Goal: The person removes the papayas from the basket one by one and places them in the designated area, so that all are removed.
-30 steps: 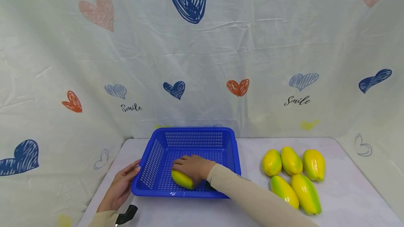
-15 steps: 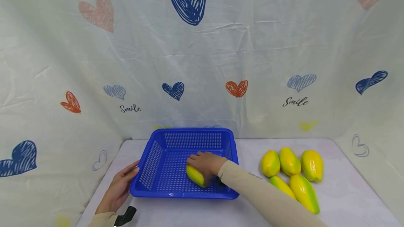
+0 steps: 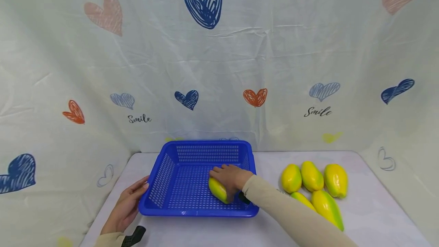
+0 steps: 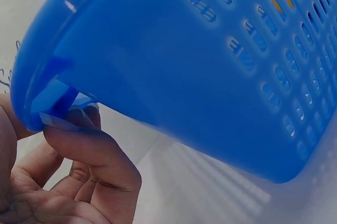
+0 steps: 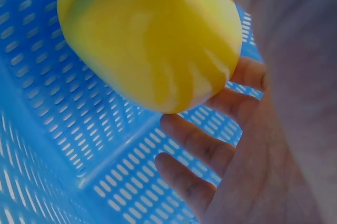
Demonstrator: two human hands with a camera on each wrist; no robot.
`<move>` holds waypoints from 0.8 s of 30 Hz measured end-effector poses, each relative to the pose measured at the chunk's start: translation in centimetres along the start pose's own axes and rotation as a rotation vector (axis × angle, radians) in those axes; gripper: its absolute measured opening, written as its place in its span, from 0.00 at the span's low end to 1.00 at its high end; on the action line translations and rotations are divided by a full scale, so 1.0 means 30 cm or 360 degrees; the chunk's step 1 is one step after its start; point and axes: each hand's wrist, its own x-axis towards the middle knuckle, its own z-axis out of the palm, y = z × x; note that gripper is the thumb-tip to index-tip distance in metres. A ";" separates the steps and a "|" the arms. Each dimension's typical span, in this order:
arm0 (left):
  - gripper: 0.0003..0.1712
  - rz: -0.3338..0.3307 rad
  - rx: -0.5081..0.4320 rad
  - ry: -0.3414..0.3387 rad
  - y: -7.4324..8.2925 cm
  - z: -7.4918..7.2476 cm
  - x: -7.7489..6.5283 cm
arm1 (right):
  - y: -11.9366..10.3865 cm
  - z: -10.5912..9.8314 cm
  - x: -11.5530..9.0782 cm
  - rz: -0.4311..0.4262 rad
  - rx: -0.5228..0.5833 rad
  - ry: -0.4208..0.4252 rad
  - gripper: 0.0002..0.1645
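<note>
A blue plastic basket (image 3: 197, 212) with slotted walls stands on the table. At its left end my left hand (image 3: 125, 205) holds the rim, and in the left wrist view curled fingers (image 4: 87, 145) hook at the basket's edge (image 4: 158, 77). Inside, toward the right side, my right hand (image 3: 230, 178) grips a yellow-green papaya (image 3: 218, 190) from above. Up close in the right wrist view, the thumb lies over the shiny papaya (image 5: 152, 45); some fingers touch its far side while two fingers (image 5: 197, 145) spread away from it. The palm side hides part of the fruit.
Several more papayas (image 3: 312, 176) lie grouped on the white table (image 3: 370, 201) right of the basket. The right forearm (image 3: 284, 209) passes over the basket's front right corner and covers part of one. A white curtain with printed hearts (image 3: 255, 97) hangs behind.
My right hand has moved the papaya rightward inside the basket, from near the middle toward the right wall. The left hand stays at the rim. The whole view has shifted slightly.
</note>
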 end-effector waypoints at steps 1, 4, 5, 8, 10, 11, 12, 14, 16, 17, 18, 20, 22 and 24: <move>0.38 0.0001 0.0002 -0.0001 0.000 0.000 0.000 | 0.000 0.001 -0.002 0.0002 -0.0002 0.0006 0.54; 0.38 0.0005 -0.0005 -0.0008 0.002 -0.001 0.001 | 0.000 0.002 -0.009 0.0001 -0.0019 0.0017 0.54; 0.38 0.0004 -0.0010 -0.0012 0.003 -0.001 0.000 | 0.001 0.002 -0.012 -0.0004 -0.0025 0.0018 0.54; 0.38 0.0001 -0.0023 -0.0017 0.004 0.000 -0.003 | 0.007 0.000 -0.025 -0.0019 -0.0049 0.0023 0.54; 0.38 -0.0001 -0.0028 -0.0019 0.002 -0.001 -0.007 | 0.016 -0.001 -0.036 -0.0040 -0.0050 0.0046 0.53; 0.39 -0.0003 -0.0027 -0.0020 0.001 -0.003 -0.009 | 0.021 -0.004 -0.043 -0.0052 -0.0047 0.0066 0.53; 0.39 -0.0005 -0.0026 -0.0021 -0.001 -0.004 -0.010 | 0.027 -0.006 -0.051 -0.0064 -0.0042 0.0093 0.53; 0.40 -0.0008 -0.0029 -0.0025 -0.004 -0.007 -0.011 | 0.043 -0.012 -0.068 -0.0094 -0.0016 0.0169 0.53; 0.40 -0.0012 -0.0031 -0.0030 -0.006 -0.009 -0.011 | 0.057 -0.025 -0.091 -0.0128 0.0016 0.0250 0.55; 0.40 -0.0013 -0.0033 -0.0033 -0.007 -0.010 -0.010 | 0.065 -0.031 -0.104 -0.0147 0.0029 0.0298 0.55; 0.40 -0.0013 -0.0034 -0.0037 -0.007 -0.011 -0.010 | 0.074 -0.037 -0.118 -0.0167 0.0050 0.0347 0.55; 0.40 -0.0015 -0.0041 -0.0041 -0.006 -0.011 -0.010 | 0.092 -0.048 -0.149 -0.0210 0.0076 0.0451 0.55; 0.39 -0.0011 -0.0042 -0.0046 -0.004 -0.010 -0.009 | 0.113 -0.054 -0.184 -0.0250 0.0085 0.0568 0.55; 0.39 -0.0005 -0.0034 -0.0053 -0.002 -0.010 -0.008 | 0.135 -0.058 -0.220 -0.0289 0.0097 0.0690 0.55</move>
